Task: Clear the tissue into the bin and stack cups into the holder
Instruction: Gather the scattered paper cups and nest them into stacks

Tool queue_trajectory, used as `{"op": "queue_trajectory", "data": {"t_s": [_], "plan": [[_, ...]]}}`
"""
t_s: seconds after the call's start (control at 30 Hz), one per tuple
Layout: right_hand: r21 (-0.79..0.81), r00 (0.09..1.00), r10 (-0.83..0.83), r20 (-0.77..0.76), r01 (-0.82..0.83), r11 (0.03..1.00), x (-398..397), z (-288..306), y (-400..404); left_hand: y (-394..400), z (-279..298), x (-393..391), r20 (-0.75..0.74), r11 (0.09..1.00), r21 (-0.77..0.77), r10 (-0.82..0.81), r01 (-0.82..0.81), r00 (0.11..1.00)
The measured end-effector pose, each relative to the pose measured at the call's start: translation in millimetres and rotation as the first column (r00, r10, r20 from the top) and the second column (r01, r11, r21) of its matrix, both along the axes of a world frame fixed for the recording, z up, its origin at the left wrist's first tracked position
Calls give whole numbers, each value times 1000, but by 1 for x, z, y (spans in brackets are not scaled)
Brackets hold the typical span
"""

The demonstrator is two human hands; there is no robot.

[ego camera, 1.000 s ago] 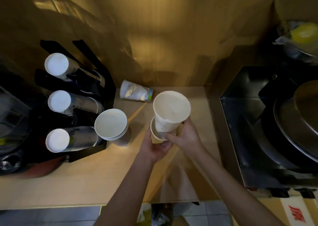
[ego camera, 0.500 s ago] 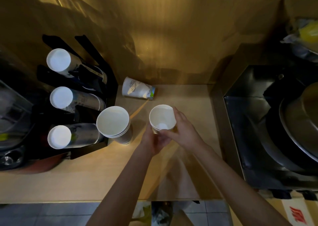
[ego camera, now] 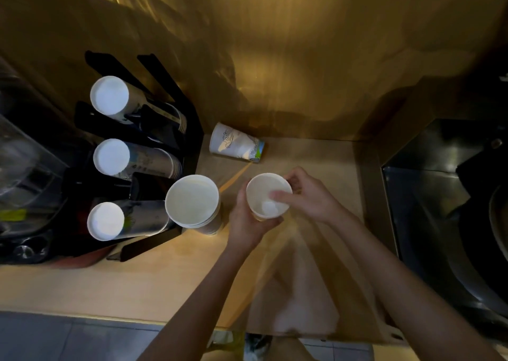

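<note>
Nested white paper cups (ego camera: 268, 195) stand upright at the counter's middle. My left hand (ego camera: 247, 223) wraps around their lower side. My right hand (ego camera: 308, 195) grips the rim, with the thumb hooked inside the top cup. A second stack of white cups (ego camera: 192, 201) stands upright just left of them. One printed cup (ego camera: 236, 143) lies on its side near the back wall. The black cup holder (ego camera: 154, 146) at the left carries three slanted rows of cups, bottoms toward me. No tissue or bin is identifiable.
A wooden counter (ego camera: 137, 278) runs under everything, its front edge near the bottom. A dark metal appliance (ego camera: 439, 195) fills the right side. A golden wall (ego camera: 275, 58) closes the back. Dark equipment (ego camera: 24, 184) sits left of the holder.
The cup in my right hand came down and nested into the one in my left. My right thumb now hooks over the rim.
</note>
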State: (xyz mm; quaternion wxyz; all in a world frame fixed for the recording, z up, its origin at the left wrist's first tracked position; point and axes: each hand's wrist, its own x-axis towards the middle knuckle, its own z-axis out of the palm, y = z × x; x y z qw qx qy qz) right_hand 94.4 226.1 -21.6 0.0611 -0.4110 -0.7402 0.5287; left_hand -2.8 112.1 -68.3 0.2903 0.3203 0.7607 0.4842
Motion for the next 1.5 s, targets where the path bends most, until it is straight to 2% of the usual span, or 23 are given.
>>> {"op": "queue_trajectory", "data": {"t_s": [0.07, 0.23, 0.43, 0.6, 0.77, 0.87, 0.93, 1.03, 1.1, 1.27, 1.4, 1.5], "plan": [[29, 1000, -16, 0, 16, 999, -13, 1, 18, 0, 1, 0, -6, 1000, -2, -4, 4, 1000], [205, 990, 79, 119, -102, 973, -66, -20, 59, 1, -3, -5, -64, 998, -52, -40, 37, 997], [391, 920, 234, 315, -350, 851, -124, -49, 86, 2, -4, -9, -61, 996, -71, -65, 61, 996], [380, 850, 246, 466, -443, 812, -139, -75, 94, 2, -8, -10, -65, 996, -68, -60, 55, 996], [405, 872, 213, 440, -404, 820, -135, -91, 96, 2, -9, -10, -54, 996, -67, -66, 63, 996], [369, 868, 206, 452, -392, 843, -127, -91, 97, 1, -7, -10, -53, 995, -61, -78, 74, 996], [304, 902, 194, 387, -323, 896, -120, -84, 97, 1, -6, -11, -55, 995, -59, -80, 76, 995], [126, 981, 121, 152, -141, 982, -108, -60, 93, 2, -5, -10, -49, 995, -73, -70, 66, 996], [41, 999, 34, 31, -36, 999, -99, -37, 87, 2, -6, -9, -57, 995, -76, -67, 62, 996], [-124, 936, -168, -309, 135, 983, -70, 25, 60, 1, -5, -10, -50, 996, -69, -66, 62, 997], [-185, 905, -191, -380, 128, 974, -39, 37, 30, 2, -2, -9, -50, 997, -48, -64, 62, 997], [-105, 955, -142, -261, 119, 987, -13, 26, 8, 1, 0, -7, -24, 998, -29, -59, 58, 998]]}}
